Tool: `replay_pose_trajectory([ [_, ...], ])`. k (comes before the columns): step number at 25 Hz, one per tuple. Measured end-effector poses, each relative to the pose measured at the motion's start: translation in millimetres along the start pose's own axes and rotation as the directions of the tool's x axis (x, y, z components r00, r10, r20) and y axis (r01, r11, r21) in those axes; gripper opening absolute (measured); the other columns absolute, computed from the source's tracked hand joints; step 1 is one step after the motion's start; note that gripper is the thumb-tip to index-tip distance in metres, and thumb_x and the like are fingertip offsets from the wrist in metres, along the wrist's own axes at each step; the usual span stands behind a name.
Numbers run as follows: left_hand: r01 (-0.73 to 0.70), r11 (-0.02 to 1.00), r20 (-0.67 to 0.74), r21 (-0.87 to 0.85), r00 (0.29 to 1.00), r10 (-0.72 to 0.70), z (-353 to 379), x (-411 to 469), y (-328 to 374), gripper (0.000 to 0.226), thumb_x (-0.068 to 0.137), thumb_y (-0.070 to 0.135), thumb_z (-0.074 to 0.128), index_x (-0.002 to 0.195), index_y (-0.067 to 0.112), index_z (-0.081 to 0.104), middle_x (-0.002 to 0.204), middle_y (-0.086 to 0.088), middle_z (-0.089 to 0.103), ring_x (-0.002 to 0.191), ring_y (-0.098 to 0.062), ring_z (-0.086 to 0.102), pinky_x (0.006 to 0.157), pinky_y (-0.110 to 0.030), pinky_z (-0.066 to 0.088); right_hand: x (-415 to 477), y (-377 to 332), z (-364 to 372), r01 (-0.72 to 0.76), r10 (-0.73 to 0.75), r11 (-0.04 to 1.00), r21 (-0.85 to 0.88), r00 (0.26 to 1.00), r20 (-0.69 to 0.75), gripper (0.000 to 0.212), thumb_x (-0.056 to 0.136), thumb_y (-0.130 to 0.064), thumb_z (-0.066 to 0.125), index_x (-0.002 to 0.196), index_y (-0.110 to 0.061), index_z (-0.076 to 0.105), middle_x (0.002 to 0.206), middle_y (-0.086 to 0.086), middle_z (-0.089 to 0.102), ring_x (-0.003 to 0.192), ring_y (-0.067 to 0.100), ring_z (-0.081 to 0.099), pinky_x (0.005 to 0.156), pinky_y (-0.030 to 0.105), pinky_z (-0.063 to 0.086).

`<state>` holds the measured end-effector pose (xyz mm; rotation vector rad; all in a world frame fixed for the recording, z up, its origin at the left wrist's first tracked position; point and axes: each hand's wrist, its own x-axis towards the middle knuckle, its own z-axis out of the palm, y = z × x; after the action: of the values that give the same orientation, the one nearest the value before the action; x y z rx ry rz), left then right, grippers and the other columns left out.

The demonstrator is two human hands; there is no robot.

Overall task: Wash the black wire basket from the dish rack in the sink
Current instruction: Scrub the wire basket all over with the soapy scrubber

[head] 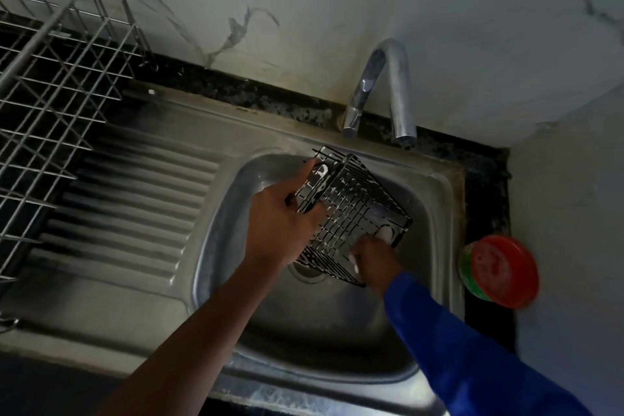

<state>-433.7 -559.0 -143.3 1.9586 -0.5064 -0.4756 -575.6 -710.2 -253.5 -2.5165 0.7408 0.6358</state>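
A black wire basket hangs tilted over the steel sink bowl, white suds clinging to its wires. My left hand grips the basket's left side, fingers curled round its wires. My right hand, in a blue sleeve, is against the basket's lower right corner with foam around the fingers; whether it holds a sponge is hidden. The drain shows just below the basket.
A chrome tap arches over the bowl's far rim, no water visible. The ribbed drainboard lies left, with the silver dish rack beyond it. A round red and green tub sits on the black counter at right. Walls close behind and right.
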Motion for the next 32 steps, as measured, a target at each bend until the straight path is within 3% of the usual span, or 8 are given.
replay_pose_trajectory([
  [3, -0.018, 0.999, 0.006, 0.045, 1.000, 0.017, 1.8, -0.7, -1.2, 0.064, 0.081, 0.029, 0.076, 0.139, 0.045, 0.054, 0.050, 0.000, 0.044, 0.044, -0.006, 0.032, 0.045, -0.024, 0.039, -2.1, -9.4, 8.9, 0.060, -0.054, 0.995, -0.079, 0.996, 0.070, 0.032, 0.094, 0.002, 0.047, 0.125, 0.004, 0.055, 0.135, 0.020, 0.050, 0.122, 0.030, 0.052, 0.098, 0.027, 0.041],
  [6, 0.009, 1.000, -0.003, 0.024, 1.000, -0.009, -2.9, 0.1, -7.1, 0.062, 0.083, 0.026, 0.074, 0.140, 0.041, 0.055, 0.048, 0.001, 0.040, 0.042, -0.008, 0.031, 0.043, -0.022, 0.035, -12.0, -7.2, 1.4, 0.168, -0.126, 0.970, -0.175, 0.966, 0.225, 0.029, 0.087, 0.007, 0.054, 0.114, 0.001, 0.062, 0.124, 0.017, 0.057, 0.114, 0.028, 0.056, 0.087, 0.027, 0.044],
  [11, 0.007, 0.994, 0.035, 0.108, 0.999, -0.011, -1.7, 1.7, 0.4, 0.060, 0.086, 0.031, 0.073, 0.140, 0.044, 0.052, 0.046, 0.005, 0.039, 0.042, -0.007, 0.035, 0.044, -0.016, 0.035, 6.5, 6.2, -47.2, 0.134, -0.175, 0.949, -0.285, 0.977, -0.123, 0.028, 0.095, -0.008, 0.048, 0.120, -0.001, 0.058, 0.130, 0.016, 0.053, 0.122, 0.032, 0.048, 0.101, 0.041, 0.042],
  [18, 0.114, 0.994, -0.021, 0.003, 0.993, -0.114, -8.0, 9.4, 3.7, 0.053, 0.088, 0.024, 0.074, 0.138, 0.034, 0.058, 0.043, 0.016, 0.056, 0.029, -0.002, 0.035, 0.035, -0.017, 0.032, -6.0, 3.0, -53.4, 0.153, -0.118, 0.765, -0.626, 0.988, 0.097, 0.033, 0.095, -0.002, 0.042, 0.124, -0.005, 0.057, 0.141, 0.017, 0.041, 0.130, 0.031, 0.041, 0.101, 0.038, 0.043],
  [21, 0.120, 0.993, -0.026, -0.014, 0.992, -0.120, -0.9, 1.7, 1.9, 0.052, 0.089, 0.028, 0.074, 0.136, 0.039, 0.056, 0.037, 0.014, 0.045, 0.031, -0.003, 0.029, 0.037, -0.021, 0.030, 3.6, 8.8, -52.7, 0.045, -0.059, 0.812, -0.582, 0.998, -0.005, 0.032, 0.094, 0.002, 0.045, 0.121, -0.006, 0.060, 0.129, 0.014, 0.057, 0.118, 0.027, 0.056, 0.097, 0.033, 0.047],
  [25, 0.058, 0.997, -0.031, -0.043, 0.998, -0.059, -4.4, -8.8, -8.2, 0.060, 0.086, 0.027, 0.075, 0.141, 0.038, 0.054, 0.048, -0.005, 0.040, 0.041, -0.008, 0.028, 0.038, -0.019, 0.032, 0.0, 3.4, -36.7, -0.047, 0.056, 0.998, 0.042, 0.969, -0.241, 0.027, 0.089, 0.000, 0.055, 0.100, -0.017, 0.072, 0.102, 0.008, 0.070, 0.097, 0.025, 0.064, 0.088, 0.031, 0.048],
  [29, -0.001, 0.997, -0.060, -0.082, 0.998, -0.004, -17.5, -4.4, -14.8, 0.059, 0.085, 0.016, 0.076, 0.140, 0.030, 0.058, 0.063, -0.015, 0.050, 0.044, -0.026, 0.033, 0.038, -0.021, 0.045, -13.6, 11.2, -10.8, -0.025, -0.008, 0.983, -0.183, 0.984, -0.177, 0.015, 0.080, -0.002, 0.061, 0.074, -0.015, 0.064, 0.085, 0.008, 0.063, 0.080, 0.023, 0.056, 0.078, 0.036, 0.045],
  [32, -0.012, 0.992, -0.052, -0.123, 0.999, 0.006, -18.0, -7.1, -17.3, 0.061, 0.086, 0.004, 0.075, 0.140, 0.026, 0.058, 0.060, -0.006, 0.044, 0.041, -0.006, 0.024, 0.039, -0.013, 0.032, -11.0, 11.5, -21.3, 0.052, -0.093, 0.949, -0.312, 0.988, -0.119, 0.022, 0.065, 0.001, 0.074, 0.086, -0.002, 0.071, 0.106, 0.018, 0.066, 0.099, 0.037, 0.060, 0.082, 0.046, 0.053],
])
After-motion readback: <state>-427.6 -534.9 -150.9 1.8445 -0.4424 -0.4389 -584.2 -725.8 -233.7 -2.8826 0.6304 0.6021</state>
